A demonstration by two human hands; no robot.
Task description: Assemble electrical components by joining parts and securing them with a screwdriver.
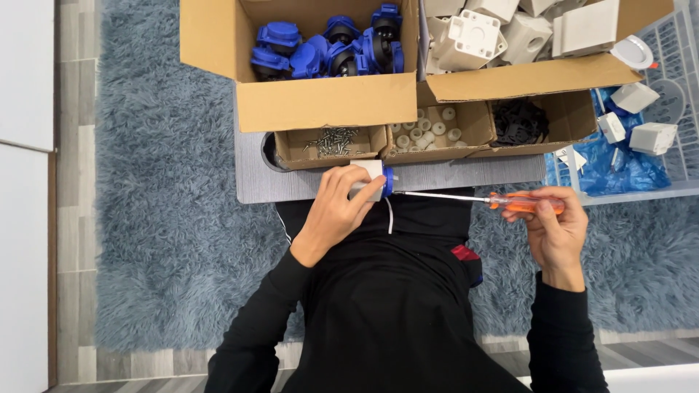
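— What did the left hand [333,211] have?

— Its fingers [354,188] were wrapped tight around a small white housing with a blue cap [377,180], held at the near edge of the grey worktop [466,176], over the person's lap.

— And the right hand [555,227]?

— Its fingers were closed on the orange handle of a screwdriver [524,201]. The thin metal shaft ran level from those fingers across to the blue cap, the tip touching it just beside the left fingertips.

— What lay beyond the fingers?

— Straight past the left fingers sat a low cardboard tray with three compartments: screws [331,140] in the one nearest those fingers, small white rings [428,128] in the middle, black parts [520,121] in the one toward the right hand. Behind it stood a box of blue caps [328,47] and, beside that, a box of white housings [502,33].

— Anything past the right fingers?

— A white wire basket [681,80] lined with blue plastic [619,171], holding a few white blocks [652,137]. A blue-grey shaggy rug [167,218] spread out beneath everything.
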